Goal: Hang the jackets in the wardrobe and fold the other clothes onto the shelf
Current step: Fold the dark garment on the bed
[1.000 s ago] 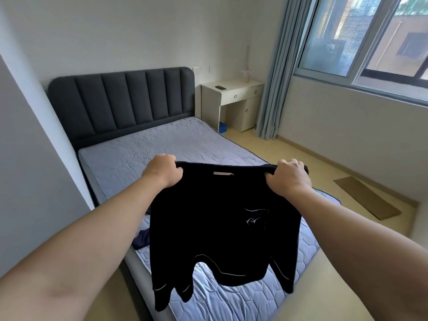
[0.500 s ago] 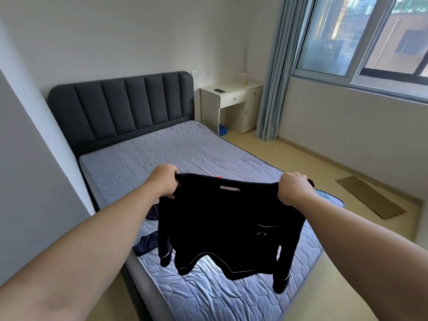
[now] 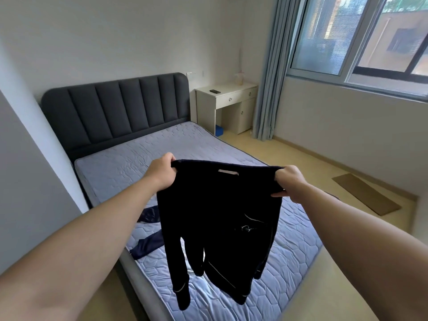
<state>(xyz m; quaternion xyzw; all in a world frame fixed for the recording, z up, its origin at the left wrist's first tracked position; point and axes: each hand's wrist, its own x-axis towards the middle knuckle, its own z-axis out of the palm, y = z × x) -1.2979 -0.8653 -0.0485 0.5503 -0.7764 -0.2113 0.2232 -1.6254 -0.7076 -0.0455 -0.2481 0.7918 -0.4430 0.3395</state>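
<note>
Black top [image 3: 220, 216] held above the bed [image 3: 129, 163]
Left hand [image 3: 162, 173] and right hand [image 3: 289, 181] kept a tight grip on its shoulders; it hung longer than before.

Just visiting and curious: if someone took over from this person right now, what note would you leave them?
Left hand grips one shoulder of the black garment; right hand grips the other.
It hangs spread out in the air over the mattress.
A dark blue garment lies on the mattress near its edge.
Done: nothing shown hung or folded.
Left: put both away; the wardrobe and shelf are out of view.
</note>
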